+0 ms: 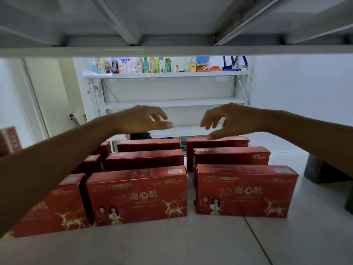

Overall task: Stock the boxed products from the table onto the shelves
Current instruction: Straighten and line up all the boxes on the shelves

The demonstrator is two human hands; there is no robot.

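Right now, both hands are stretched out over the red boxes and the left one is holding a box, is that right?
Not quite. The left hand holds nothing; its fingers are loosely spread in the air above the red boxes. The right hand is stretched out over them too, as you said. The head view shows this.

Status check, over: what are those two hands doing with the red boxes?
Left hand open, right hand open, no grip on anything, both above the back row. Red boxes upright in rows on the shelf. Nothing blocking them.
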